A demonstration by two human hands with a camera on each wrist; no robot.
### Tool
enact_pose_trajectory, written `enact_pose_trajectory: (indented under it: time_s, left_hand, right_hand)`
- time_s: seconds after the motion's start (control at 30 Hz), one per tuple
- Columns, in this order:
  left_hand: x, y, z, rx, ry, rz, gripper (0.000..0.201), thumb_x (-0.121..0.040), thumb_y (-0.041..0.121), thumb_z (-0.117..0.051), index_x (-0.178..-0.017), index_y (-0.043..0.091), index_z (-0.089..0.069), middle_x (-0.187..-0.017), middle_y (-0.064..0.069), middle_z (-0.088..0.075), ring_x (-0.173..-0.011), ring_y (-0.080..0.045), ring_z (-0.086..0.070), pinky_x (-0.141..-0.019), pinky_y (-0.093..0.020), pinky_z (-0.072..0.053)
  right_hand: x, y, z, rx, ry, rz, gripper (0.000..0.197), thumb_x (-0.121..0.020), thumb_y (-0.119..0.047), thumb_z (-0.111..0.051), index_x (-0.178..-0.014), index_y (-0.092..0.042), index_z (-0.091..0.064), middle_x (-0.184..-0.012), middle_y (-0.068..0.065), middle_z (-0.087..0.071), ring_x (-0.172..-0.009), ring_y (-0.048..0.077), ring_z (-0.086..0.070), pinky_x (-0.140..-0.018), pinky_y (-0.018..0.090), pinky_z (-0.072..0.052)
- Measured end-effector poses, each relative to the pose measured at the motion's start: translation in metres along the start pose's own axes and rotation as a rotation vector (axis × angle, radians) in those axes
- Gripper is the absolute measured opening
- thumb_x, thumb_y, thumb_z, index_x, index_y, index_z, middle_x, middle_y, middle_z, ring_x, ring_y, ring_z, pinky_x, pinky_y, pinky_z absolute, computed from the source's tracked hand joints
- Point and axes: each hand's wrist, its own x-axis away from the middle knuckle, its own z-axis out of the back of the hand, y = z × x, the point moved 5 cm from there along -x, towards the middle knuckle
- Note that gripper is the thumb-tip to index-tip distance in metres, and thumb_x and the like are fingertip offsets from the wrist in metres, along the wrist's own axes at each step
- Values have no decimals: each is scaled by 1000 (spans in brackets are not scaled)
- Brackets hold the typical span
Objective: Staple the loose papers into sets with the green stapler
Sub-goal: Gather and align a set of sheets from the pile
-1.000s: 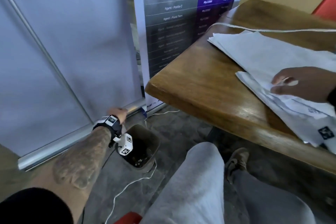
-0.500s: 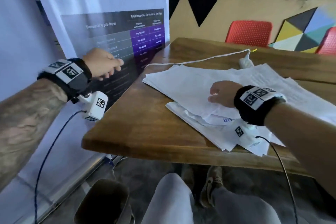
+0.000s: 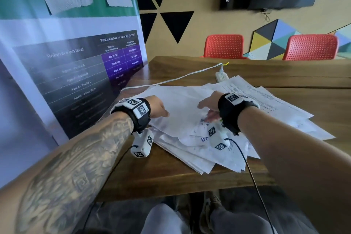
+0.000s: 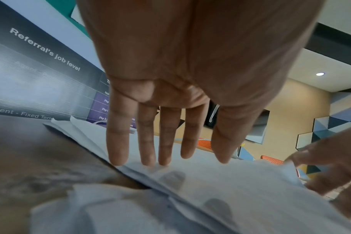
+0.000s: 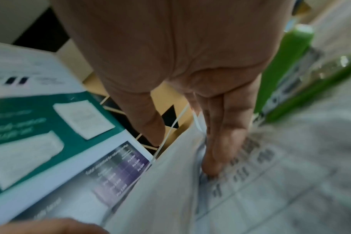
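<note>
A messy pile of loose white papers [image 3: 180, 104] covers the near left part of the wooden table [image 3: 171, 176]. My left hand [image 3: 161, 110] hovers just over the pile's left side with straight, spread fingers [image 4: 118, 142] and holds nothing. My right hand [image 3: 206, 110] lies on the pile's middle. Its straight fingers [image 5: 220, 150] rest on a printed sheet [image 5: 270, 174], and the edge of a plain sheet rises between them and the thumb. The green stapler [image 5: 285, 71] lies on the papers just right of that hand. In the head view my right wrist almost hides it.
A white power strip [image 3: 221, 76] and its cable [image 3: 171, 80] lie on the table behind the papers. Two red chairs [image 3: 224, 45] stand at the far side. A printed banner [image 3: 76, 62] stands close along the table's left edge.
My left hand has come up from the bin on the floor to the papers on the table. My right hand has stayed on the pile. The head view has swung up.
</note>
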Motion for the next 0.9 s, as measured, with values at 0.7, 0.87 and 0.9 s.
enact_pose_trajectory:
  time_s: [0.7, 0.87, 0.9]
  left_hand:
    - [11, -7, 37, 289, 504, -139, 26, -93, 11, -49, -97, 23, -71, -87, -2, -71, -86, -33, -66, -79, -45, -57]
    - [10, -22, 64, 545, 605, -99, 23, -94, 13, -53, -74, 20, -63, -64, -4, -60, -59, -28, -56, -54, -34, -48]
    - [13, -25, 71, 647, 638, -89, 25, -94, 14, -55, -70, 20, -60, -61, -2, -56, -54, -24, -52, -50, -29, -44]
  right_hand:
    - [33, -76, 20, -725, -101, 377, 17, -91, 5, -62, -107, 0, -56, -87, 17, -68, -69, 26, -69, -60, 33, -61]
    - [59, -94, 57, -646, 169, 702, 54, -95, -30, -65, -141, -17, -40, -116, 8, -67, -81, 25, -75, -71, 38, -61]
    - [59, -91, 67, -602, 301, 743, 60, -93, -37, -66, -144, -19, -38, -125, 4, -63, -88, 23, -73, -75, 39, -61]
